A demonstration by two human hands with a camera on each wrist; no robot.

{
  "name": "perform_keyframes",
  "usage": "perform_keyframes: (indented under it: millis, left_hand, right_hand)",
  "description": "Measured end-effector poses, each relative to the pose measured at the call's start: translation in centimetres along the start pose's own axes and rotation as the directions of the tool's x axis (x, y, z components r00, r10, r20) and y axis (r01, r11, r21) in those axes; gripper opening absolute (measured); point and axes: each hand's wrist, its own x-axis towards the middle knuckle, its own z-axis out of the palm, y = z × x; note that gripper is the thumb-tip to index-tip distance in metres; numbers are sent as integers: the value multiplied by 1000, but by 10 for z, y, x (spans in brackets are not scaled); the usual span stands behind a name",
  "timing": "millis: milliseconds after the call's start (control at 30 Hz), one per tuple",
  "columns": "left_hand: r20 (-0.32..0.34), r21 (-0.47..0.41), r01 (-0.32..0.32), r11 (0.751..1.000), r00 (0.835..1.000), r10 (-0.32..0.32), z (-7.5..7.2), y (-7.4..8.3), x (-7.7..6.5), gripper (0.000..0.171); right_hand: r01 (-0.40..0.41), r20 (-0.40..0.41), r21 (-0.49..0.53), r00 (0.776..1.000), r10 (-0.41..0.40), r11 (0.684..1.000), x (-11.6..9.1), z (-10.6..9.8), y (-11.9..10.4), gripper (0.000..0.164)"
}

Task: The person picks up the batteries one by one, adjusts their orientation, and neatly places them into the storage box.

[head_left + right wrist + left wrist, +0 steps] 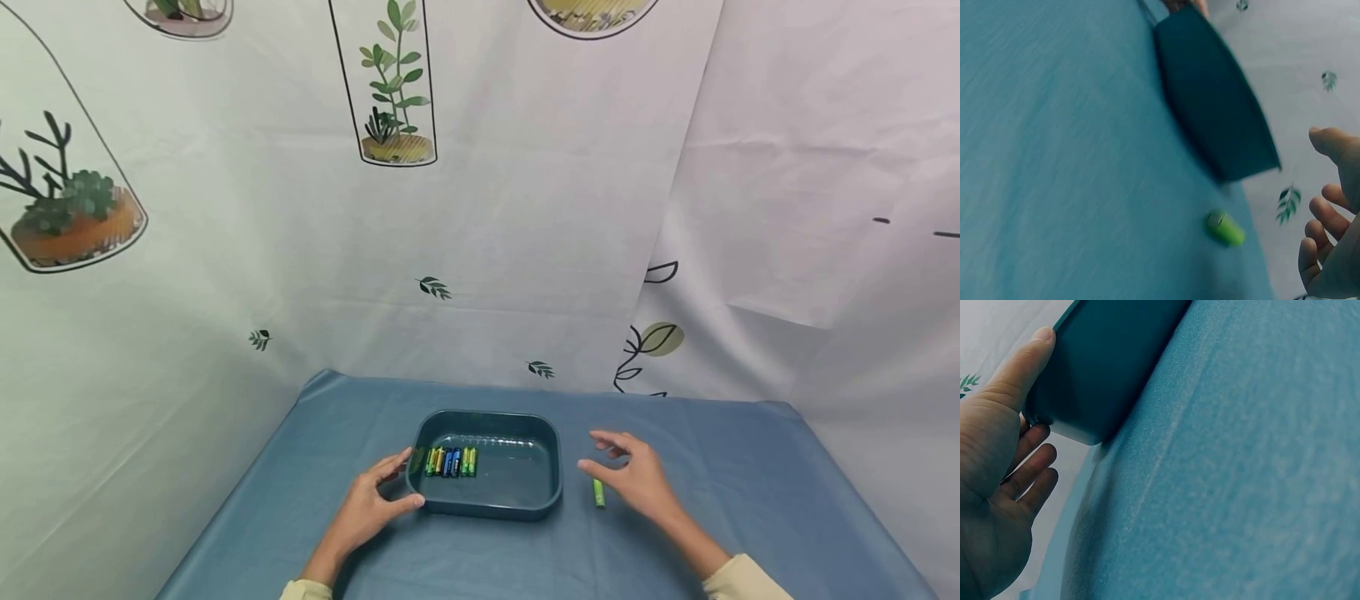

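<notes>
A dark teal rectangular tray [495, 506] stands on the cloth. Several small batteries [452, 462], green, yellow and blue, lie side by side in its left part. My left hand [367, 504] holds the tray's near left corner, thumb and fingertips against its side; in the left wrist view the thumb [1025, 365] touches the edge. Outside the tray, to its right, a lone green battery [598, 492] lies on the cloth. My right hand [637, 477] hovers by that battery, thumb and fingers apart, holding nothing. In the right wrist view the green battery [1225, 229] is blurred, apart from the fingers.
A blue cloth [750, 483] covers the table, with light wrinkles. White hanging sheets [525, 217] printed with plants close off the back and both sides, just behind the table's far edge.
</notes>
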Motion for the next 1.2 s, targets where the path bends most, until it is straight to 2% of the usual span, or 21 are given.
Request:
perform_keyframes:
  millis: [233, 500, 800, 1200]
  left_hand:
    - [2, 1, 5, 1000, 1000, -5, 1, 1, 1, 80]
    - [-1, -3, -2, 1000, 1000, 2, 0, 0, 1, 79]
    - [3, -2, -1, 1000, 1000, 1, 1, -1, 0, 80]
    - [-1, -9, -1, 1000, 1000, 1, 1, 0, -1, 80]
  right_hand:
    - [-24, 32, -67, 999, 27, 997, -2, -2, 27, 59]
    - [-18, 81, -131, 996, 29, 991, -2, -3, 45, 61]
    - [-13, 120, -148, 992, 31, 989, -6, -2, 53, 63]
    - [47, 197, -153, 980, -16, 987, -9, -2, 52, 63]
